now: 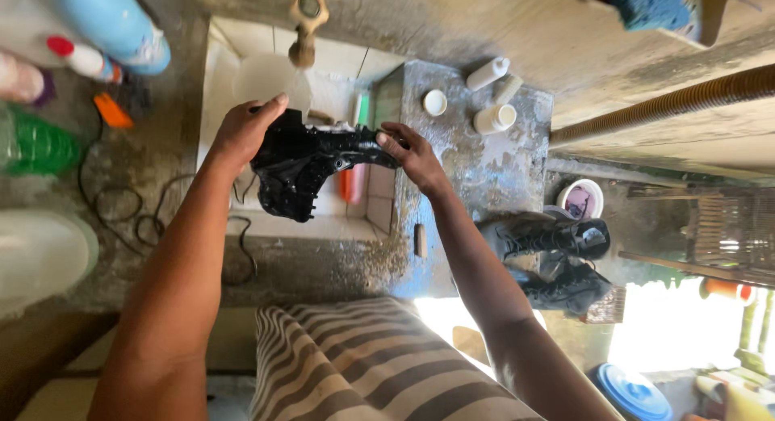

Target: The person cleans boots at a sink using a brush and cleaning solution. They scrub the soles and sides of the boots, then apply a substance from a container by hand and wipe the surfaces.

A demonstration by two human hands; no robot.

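Note:
I hold a wet black shoe [303,167] over a white tiled wash basin [222,74]. My left hand [246,130] grips its upper left end. At the shoe's right end my right hand [412,154] pinches the edge. A brass tap [305,21] hangs above the basin, just past the shoe. My striped garment [363,356] fills the bottom of the view.
A concrete ledge [484,159] right of the basin carries white bottles [494,94] and a lid. A pair of dark boots [557,259] lies lower right. Coloured bottles [113,25], a green bottle [32,142] and a black cable [137,219] are on the left.

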